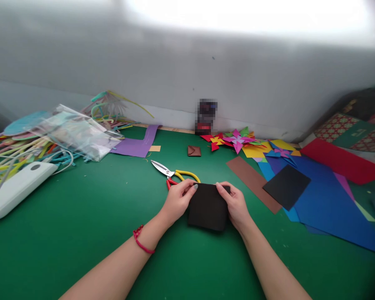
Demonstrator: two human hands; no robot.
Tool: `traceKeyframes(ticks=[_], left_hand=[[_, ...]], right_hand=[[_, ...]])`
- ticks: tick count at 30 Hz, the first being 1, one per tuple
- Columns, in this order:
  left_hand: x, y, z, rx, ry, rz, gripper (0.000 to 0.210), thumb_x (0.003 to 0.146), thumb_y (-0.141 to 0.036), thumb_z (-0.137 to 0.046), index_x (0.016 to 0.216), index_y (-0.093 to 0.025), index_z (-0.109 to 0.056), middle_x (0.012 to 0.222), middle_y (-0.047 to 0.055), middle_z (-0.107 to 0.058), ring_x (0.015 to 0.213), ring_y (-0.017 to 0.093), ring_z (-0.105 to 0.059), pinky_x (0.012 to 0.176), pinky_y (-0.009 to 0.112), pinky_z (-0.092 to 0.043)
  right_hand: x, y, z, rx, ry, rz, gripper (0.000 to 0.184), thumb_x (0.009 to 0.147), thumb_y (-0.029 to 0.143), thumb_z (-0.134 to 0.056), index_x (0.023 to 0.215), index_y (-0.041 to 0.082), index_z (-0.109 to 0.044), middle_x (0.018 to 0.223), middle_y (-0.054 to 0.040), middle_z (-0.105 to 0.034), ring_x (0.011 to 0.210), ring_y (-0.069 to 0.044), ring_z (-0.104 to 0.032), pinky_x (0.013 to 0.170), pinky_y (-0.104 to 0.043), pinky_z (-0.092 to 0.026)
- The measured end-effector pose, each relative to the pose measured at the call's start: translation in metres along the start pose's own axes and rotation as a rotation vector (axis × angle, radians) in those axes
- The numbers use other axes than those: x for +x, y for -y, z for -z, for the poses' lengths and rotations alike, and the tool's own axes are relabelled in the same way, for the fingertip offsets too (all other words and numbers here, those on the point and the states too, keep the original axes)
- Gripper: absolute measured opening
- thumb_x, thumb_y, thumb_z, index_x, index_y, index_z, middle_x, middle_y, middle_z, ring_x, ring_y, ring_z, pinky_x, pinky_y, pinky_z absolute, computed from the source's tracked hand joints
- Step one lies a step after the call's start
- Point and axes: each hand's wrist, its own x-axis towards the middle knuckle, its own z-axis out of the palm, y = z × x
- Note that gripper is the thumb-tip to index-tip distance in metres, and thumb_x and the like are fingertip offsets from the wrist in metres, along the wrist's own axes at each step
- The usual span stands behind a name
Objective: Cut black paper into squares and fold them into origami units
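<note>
Since the left hand (178, 201) and right hand (236, 205) pinch black paper (208, 208) at lower centre, uneven pressure could crease it.

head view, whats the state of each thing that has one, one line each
held black paper: square, pinched by left hand and right hand
scissors: lying down, blades look nearly shut
brown packet: folded
brown strip: flat, partly covered
loose black square: flat, overlapping brown strip
paper stars: folded, clustered
white device: lying down, power state unclear
</note>
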Motion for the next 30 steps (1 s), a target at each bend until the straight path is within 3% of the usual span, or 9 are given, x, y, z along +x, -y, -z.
traceKeyframes(ticks=[10, 23, 30], left_hand=[[0.0, 0.0, 0.001, 0.062, -0.055, -0.021, 0.026, 0.081, -0.036, -0.044, 0.082, -0.014, -0.058, 0.062, 0.0, -0.051, 0.056, 0.01, -0.045, 0.051, 0.019, -0.035], [0.002, 0.002, 0.001, 0.049, -0.047, -0.012, 0.026, 0.081, -0.037, -0.044, 0.083, -0.015, -0.057, 0.068, 0.001, -0.055, 0.061, 0.012, -0.05, 0.056, 0.02, -0.038], [0.001, 0.004, 0.002, 0.03, -0.045, -0.017, 0.025, 0.082, -0.036, -0.043, 0.087, -0.015, -0.056, 0.07, 0.002, -0.055, 0.063, 0.012, -0.05, 0.058, 0.021, -0.039]], right_hand=[[0.001, 0.0, -0.004, 0.057, -0.063, -0.012, 0.032, 0.07, 0.049, -0.057, 0.072, 0.017, -0.062, 0.062, -0.0027, -0.056, 0.058, -0.017, -0.052, 0.052, -0.026, -0.041], [0.005, -0.01, 0.004, 0.017, -0.015, 0.043, 0.028, 0.07, 0.046, -0.059, 0.065, 0.019, -0.058, 0.056, 0.0019, -0.052, 0.052, -0.013, -0.048, 0.049, -0.023, -0.035], [0.005, -0.012, 0.005, 0.081, 0.019, 0.015, 0.032, 0.076, 0.048, -0.052, 0.084, 0.019, -0.063, 0.066, -0.0024, -0.058, 0.061, -0.017, -0.052, 0.055, -0.026, -0.04]])
